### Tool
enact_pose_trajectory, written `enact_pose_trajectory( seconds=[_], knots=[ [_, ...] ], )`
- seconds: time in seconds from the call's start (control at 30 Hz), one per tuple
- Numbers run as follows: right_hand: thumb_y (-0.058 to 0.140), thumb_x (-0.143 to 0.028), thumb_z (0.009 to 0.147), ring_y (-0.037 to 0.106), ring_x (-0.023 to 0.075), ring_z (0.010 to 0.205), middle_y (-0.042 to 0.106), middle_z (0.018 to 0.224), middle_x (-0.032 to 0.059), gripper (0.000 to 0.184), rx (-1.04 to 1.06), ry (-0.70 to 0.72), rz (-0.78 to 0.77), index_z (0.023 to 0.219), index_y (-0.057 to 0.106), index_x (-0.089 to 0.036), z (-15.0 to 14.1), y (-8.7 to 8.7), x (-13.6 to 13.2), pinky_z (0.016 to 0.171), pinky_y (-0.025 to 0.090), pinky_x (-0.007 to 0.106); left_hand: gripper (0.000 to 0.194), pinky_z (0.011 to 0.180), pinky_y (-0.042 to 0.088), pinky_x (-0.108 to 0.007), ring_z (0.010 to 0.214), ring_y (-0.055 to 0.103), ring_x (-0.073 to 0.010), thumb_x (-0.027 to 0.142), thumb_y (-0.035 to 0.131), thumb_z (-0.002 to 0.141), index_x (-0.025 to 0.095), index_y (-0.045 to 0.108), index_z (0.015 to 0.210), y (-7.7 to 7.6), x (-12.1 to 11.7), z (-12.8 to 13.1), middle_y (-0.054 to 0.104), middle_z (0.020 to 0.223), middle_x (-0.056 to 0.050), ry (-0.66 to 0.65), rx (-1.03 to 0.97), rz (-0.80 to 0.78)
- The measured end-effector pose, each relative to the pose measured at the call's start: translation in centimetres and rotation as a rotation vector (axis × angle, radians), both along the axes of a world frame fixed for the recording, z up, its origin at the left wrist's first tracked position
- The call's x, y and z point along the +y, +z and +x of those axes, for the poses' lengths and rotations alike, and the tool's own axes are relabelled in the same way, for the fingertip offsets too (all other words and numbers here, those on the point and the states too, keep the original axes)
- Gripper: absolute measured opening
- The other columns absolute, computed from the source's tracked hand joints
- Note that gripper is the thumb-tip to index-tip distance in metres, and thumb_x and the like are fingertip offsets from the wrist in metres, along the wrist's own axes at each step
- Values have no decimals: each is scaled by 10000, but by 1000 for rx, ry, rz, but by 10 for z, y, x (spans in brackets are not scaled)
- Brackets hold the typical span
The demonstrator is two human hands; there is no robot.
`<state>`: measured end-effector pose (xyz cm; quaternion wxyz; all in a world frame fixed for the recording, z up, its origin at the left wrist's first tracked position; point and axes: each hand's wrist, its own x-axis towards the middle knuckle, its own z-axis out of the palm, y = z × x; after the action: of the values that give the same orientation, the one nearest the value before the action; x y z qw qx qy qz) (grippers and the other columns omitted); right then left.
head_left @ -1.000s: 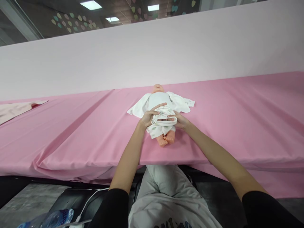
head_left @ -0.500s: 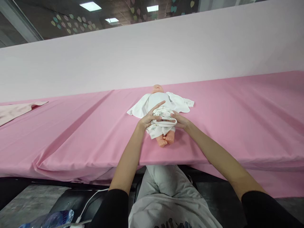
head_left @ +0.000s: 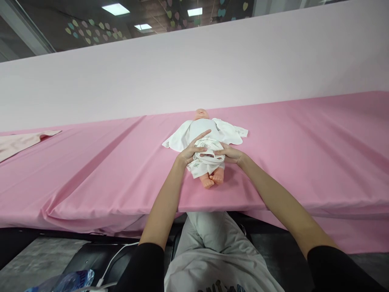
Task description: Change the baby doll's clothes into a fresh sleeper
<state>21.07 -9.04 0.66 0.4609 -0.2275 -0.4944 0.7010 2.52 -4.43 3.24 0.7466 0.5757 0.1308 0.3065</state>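
A baby doll point(head_left: 201, 114) lies on its back on the pink table cover point(head_left: 106, 162), head away from me, bare feet point(head_left: 212, 178) toward me. A white cloth point(head_left: 231, 132) is spread open under its torso. Around its hips sit printed white trousers point(head_left: 206, 156), bunched up. My left hand point(head_left: 190, 152) grips the left side of the trousers' waistband, forefinger stretched up onto the doll's belly. My right hand point(head_left: 229, 154) pinches the waistband from the right side.
A pale pink wall panel point(head_left: 194, 69) rises behind the table. A light pink cloth point(head_left: 21, 142) lies at the far left. Below the table edge are my grey-clad lap point(head_left: 212, 251), a black chair with a white cable point(head_left: 112, 259) and a plastic bottle point(head_left: 67, 280).
Both hands have drawn the waistband closer together and slightly up the doll's hips; the loop of fabric that stood open a second ago is now bunched tighter.
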Motion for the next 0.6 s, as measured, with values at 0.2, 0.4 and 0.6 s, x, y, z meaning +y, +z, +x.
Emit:
enact_pose_trajectory(
  seconds=[0.2, 0.4, 0.6],
  knots=[
    [726, -129, 665, 568, 98, 589, 616, 682, 7, 243, 38, 36, -29, 866, 590, -114, 0, -1, 3, 603, 496, 211, 955, 674, 530, -254, 751, 674, -177, 118, 736, 630, 229, 254, 1447, 2, 0, 2, 688, 963, -77, -10, 2, 3],
    [690, -140, 703, 536, 90, 577, 582, 643, -2, 151, 55, -6, -51, 802, 580, -111, -4, 1, 2, 590, 470, 208, 919, 793, 541, -356, 925, 670, -260, 89, 689, 650, 219, 252, 1448, 3, 2, 4, 664, 1102, -120, -11, 32, -26],
    [735, -250, 697, 539, 102, 586, 552, 603, -32, 298, 69, -58, -43, 920, 576, -135, -7, 1, 0, 599, 481, 223, 924, 810, 537, -358, 993, 645, -262, 102, 692, 668, 235, 225, 1454, 3, 1, 2, 654, 1125, -118, -35, 27, -29]
  ],
)
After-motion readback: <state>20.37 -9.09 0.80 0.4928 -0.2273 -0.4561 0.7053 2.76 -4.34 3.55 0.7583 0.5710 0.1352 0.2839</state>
